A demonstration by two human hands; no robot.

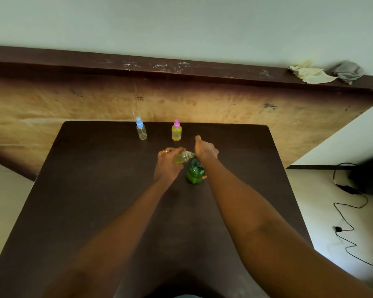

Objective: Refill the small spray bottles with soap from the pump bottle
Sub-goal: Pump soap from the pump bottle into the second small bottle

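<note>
A green pump bottle stands near the middle of the dark table. My right hand lies on top of its pump head, thumb stretched out; the pump itself is hidden under the hand. My left hand grips a small clear spray bottle partly filled with yellowish soap, tilted with its open neck at the pump's spout. Its cap is not in view. Farther back stand a clear spray bottle with a blue cap and a yellow-filled spray bottle with a pink cap.
A wooden panel with a dark ledge rises right behind the table. Crumpled cloths lie on the ledge at the right. Black cables trail on the floor to the right of the table.
</note>
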